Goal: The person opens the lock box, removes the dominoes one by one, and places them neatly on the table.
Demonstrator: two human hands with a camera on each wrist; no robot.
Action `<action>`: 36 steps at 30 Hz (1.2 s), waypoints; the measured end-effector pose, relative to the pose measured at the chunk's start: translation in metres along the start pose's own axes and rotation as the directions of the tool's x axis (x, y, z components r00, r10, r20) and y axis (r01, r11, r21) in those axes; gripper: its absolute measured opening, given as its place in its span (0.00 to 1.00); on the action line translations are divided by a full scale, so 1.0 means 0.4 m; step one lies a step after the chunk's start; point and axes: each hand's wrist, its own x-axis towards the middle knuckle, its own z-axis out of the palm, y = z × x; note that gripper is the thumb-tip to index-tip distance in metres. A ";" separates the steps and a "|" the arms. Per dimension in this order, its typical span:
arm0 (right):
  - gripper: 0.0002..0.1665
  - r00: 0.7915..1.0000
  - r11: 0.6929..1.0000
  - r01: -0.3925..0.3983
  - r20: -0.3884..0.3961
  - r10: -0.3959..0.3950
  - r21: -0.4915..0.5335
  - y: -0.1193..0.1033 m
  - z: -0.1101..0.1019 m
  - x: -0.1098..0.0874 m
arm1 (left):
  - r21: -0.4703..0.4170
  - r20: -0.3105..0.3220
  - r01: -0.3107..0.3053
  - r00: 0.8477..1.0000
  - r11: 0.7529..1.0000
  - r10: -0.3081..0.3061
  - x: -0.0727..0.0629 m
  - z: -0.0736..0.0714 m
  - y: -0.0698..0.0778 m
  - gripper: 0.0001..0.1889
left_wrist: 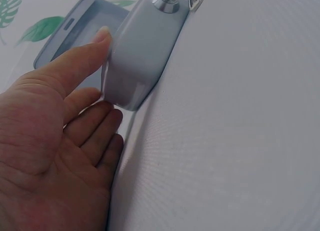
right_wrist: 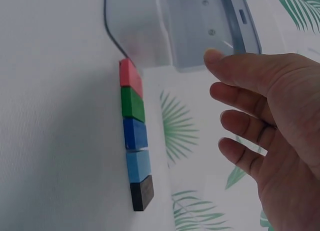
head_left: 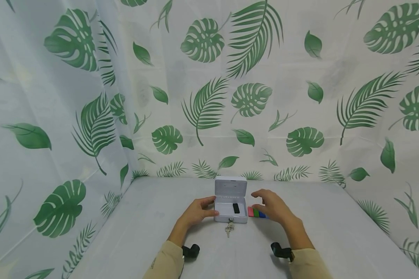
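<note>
A pale grey cash box (head_left: pixel 220 219) stands on the table with its lid (head_left: pixel 230 188) raised. Inside lies a small black block (head_left: pixel 236 208). Keys (head_left: pixel 228 230) hang from the lock on its front. My left hand (head_left: pixel 194 211) is at the box's left side, thumb at the rim near the front corner, other fingers loosely against the side wall. To the right of the box runs a row of small blocks: red (right_wrist: pixel 131 79), green (right_wrist: pixel 133 104), blue (right_wrist: pixel 135 134), light blue (right_wrist: pixel 138 166) and black (right_wrist: pixel 142 193). Over this row hovers my right hand (head_left: pixel 274 207), fingers loosely bent, holding nothing.
A white cloth covers the table (head_left: pixel 153 201). Leaf-patterned curtains (head_left: pixel 209 112) rise behind it and along the left side. Black cameras are strapped at both wrists, the left one (head_left: pixel 192 251) and the right one (head_left: pixel 280 250).
</note>
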 end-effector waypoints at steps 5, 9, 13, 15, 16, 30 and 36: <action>0.24 0.999 0.999 0.034 -0.015 -0.033 0.017 -0.017 0.006 0.004 | -0.012 0.003 -0.015 1.000 1.000 0.015 -0.001 -0.001 0.002 0.35; 0.23 0.998 0.998 0.064 -0.027 -0.064 0.017 -0.023 0.013 0.007 | -0.024 0.003 -0.021 1.000 0.999 0.021 0.000 -0.001 0.000 0.34; 0.24 0.997 0.997 0.076 -0.031 -0.075 0.019 -0.029 0.018 0.009 | -0.038 0.005 -0.031 1.000 0.999 0.031 0.000 0.000 0.001 0.34; 0.24 0.997 0.997 0.077 -0.034 -0.076 0.022 -0.033 0.019 0.009 | -0.041 0.006 -0.030 1.000 0.999 0.031 0.000 0.000 0.001 0.34; 0.24 0.996 0.996 0.081 -0.035 -0.080 0.022 -0.034 0.019 0.009 | -0.040 0.006 -0.027 1.000 0.999 0.028 0.001 0.000 0.001 0.34; 0.23 0.989 0.989 0.145 -0.030 -0.144 0.031 -0.047 0.030 0.011 | -0.006 0.002 -0.001 1.000 1.000 0.001 -0.001 -0.001 0.000 0.36; 0.22 0.984 0.984 0.174 -0.046 -0.173 0.025 -0.049 0.042 0.013 | 0.022 0.001 -0.009 1.000 1.000 0.009 0.000 0.000 -0.001 0.36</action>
